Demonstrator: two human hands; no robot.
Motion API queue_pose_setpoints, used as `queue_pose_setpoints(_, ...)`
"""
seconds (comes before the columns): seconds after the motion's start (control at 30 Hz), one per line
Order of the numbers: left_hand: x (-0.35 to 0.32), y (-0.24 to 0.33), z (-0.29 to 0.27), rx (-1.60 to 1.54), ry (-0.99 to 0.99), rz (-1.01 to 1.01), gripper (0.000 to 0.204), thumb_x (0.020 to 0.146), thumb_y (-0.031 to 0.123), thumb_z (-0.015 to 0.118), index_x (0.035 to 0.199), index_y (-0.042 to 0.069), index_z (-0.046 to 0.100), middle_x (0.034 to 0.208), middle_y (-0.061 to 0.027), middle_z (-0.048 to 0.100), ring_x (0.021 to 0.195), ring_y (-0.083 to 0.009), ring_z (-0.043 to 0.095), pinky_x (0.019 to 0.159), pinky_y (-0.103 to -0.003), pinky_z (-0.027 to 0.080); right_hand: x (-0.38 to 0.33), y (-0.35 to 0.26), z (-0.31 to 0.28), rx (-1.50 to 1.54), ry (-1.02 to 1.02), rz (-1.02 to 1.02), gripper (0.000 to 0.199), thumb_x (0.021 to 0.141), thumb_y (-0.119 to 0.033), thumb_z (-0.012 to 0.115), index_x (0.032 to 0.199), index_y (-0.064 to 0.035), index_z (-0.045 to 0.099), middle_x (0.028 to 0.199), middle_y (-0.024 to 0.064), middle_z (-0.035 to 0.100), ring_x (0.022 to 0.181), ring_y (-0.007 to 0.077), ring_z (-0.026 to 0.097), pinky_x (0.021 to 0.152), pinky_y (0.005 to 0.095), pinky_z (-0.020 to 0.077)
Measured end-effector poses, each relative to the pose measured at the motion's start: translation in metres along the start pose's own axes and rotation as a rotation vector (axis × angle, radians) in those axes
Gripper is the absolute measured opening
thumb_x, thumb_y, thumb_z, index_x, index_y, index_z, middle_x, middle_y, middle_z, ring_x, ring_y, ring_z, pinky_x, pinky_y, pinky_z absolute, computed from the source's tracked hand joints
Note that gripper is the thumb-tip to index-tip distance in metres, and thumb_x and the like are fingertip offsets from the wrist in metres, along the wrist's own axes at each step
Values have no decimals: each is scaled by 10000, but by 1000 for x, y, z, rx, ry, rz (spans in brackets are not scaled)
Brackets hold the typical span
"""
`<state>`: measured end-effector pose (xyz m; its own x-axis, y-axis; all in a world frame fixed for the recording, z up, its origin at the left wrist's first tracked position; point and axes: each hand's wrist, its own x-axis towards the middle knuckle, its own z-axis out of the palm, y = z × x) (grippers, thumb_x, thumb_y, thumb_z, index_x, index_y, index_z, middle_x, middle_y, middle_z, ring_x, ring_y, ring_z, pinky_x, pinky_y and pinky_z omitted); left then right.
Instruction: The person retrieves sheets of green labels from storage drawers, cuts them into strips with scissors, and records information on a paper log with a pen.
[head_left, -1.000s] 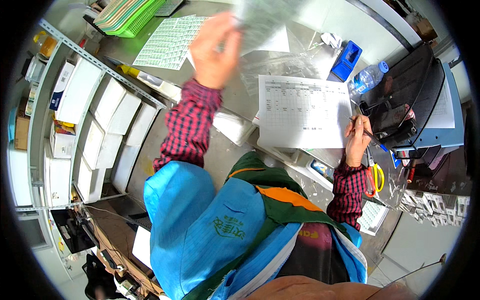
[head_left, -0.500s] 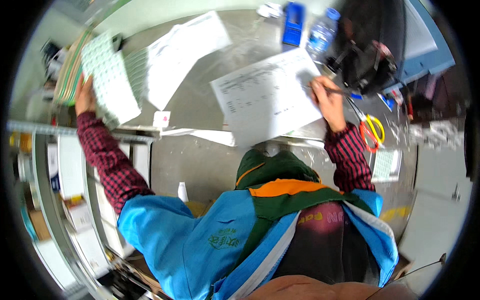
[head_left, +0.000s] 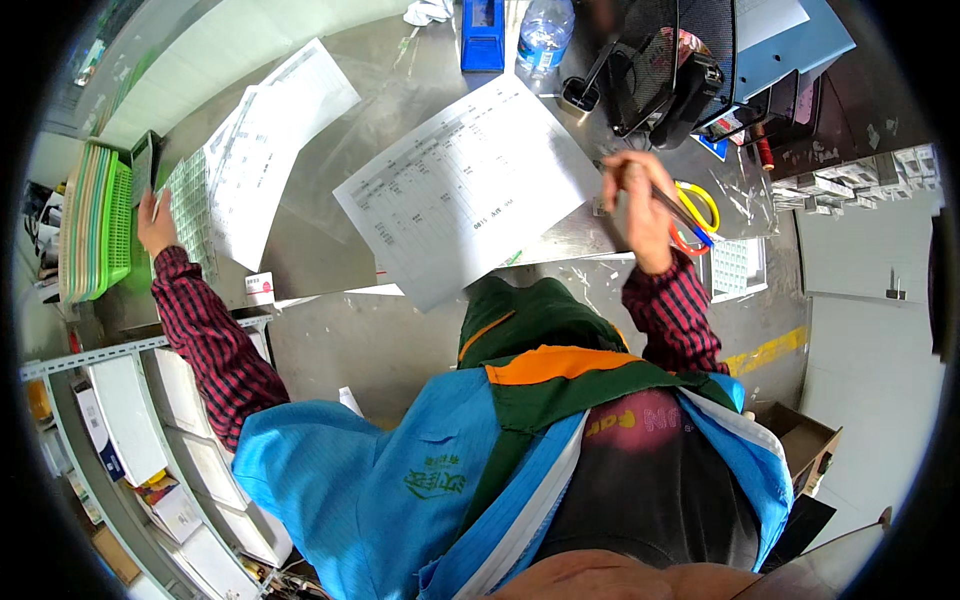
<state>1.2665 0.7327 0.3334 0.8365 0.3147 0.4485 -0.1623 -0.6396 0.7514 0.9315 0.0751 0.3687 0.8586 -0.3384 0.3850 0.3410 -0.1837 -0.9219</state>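
Observation:
At the left, my left hand [head_left: 157,228] has its fingers stretched out and apart, beside the edge of a pale green gridded sheet [head_left: 188,200]. That sheet lies partly under white printed papers [head_left: 262,150]. My right hand [head_left: 640,205] is closed round a dark pen with a blue end [head_left: 690,215], its fingers slightly blurred. It hovers just right of a large printed sheet [head_left: 450,190], whose near corner hangs over the table edge. Scissors with yellow and red handles [head_left: 700,205] lie beyond the right hand, partly hidden by it.
Stacked coloured baskets [head_left: 115,225] stand at the far left. Along the back are a blue holder [head_left: 482,40], a water bottle [head_left: 546,38] and a black mesh organizer [head_left: 690,60] with a blue folder [head_left: 790,50]. A small white box [head_left: 259,289] sits by the front edge. Shelving [head_left: 130,420] stands lower left.
The pale green sheet my left hand held raised is down, and those fingers have come off it. My right hand has lifted off the printed sheet with the pen. The view has shifted.

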Motion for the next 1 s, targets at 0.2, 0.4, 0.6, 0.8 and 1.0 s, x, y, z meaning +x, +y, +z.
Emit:
queue_pose_setpoints(0.2, -211, 237, 70, -327, -583, 181, 343, 848, 41, 656, 1187, 67, 613, 1150, -51, 628, 963, -125, 599, 845, -272, 486, -23, -2, -97, -241, 425, 57, 362, 1017, -312, 409, 1014, 5, 586, 675, 32, 517, 574, 77, 455, 515, 224, 383)
queue_pose_setpoints(0.4, -310, 326, 131, -257, -885, 415, 277, 806, 92, 690, 1081, 72, 661, 1015, -102, 623, 865, -231, 607, 758, -320, 499, -32, 40, -165, -240, 650, 177, 322, 1002, -305, 468, 1041, -18, 609, 703, -28, 487, 571, 36, 386, 500, 198, 282)
queue_pose_setpoints(0.6, -335, 315, 173, -140, -793, 660, 225, 792, 161, 702, 1001, 82, 677, 888, -95, 590, 837, -289, 572, 742, -385, 479, -34, 47, -165, -349, 587, 152, 288, 998, -287, 486, 1035, -26, 602, 703, -42, 473, 596, 26, 376, 508, 193, 276)
queue_pose_setpoints(0.8, -337, 316, 178, -146, -759, 641, 177, 790, 171, 704, 945, 89, 687, 858, -70, 587, 796, -268, 575, 693, -369, 483, -40, 54, -169, -376, 617, 90, 247, 998, -240, 491, 1033, -19, 597, 709, -30, 493, 594, 33, 385, 519, 196, 298)
queue_pose_setpoints(1.0, -337, 317, 178, -151, -738, 626, 170, 790, 179, 707, 937, 96, 690, 844, -59, 587, 790, -260, 579, 683, -367, 482, -40, 60, -168, -461, 599, -6, 236, 994, -213, 494, 1026, -6, 603, 704, -20, 499, 594, 41, 394, 529, 206, 315)
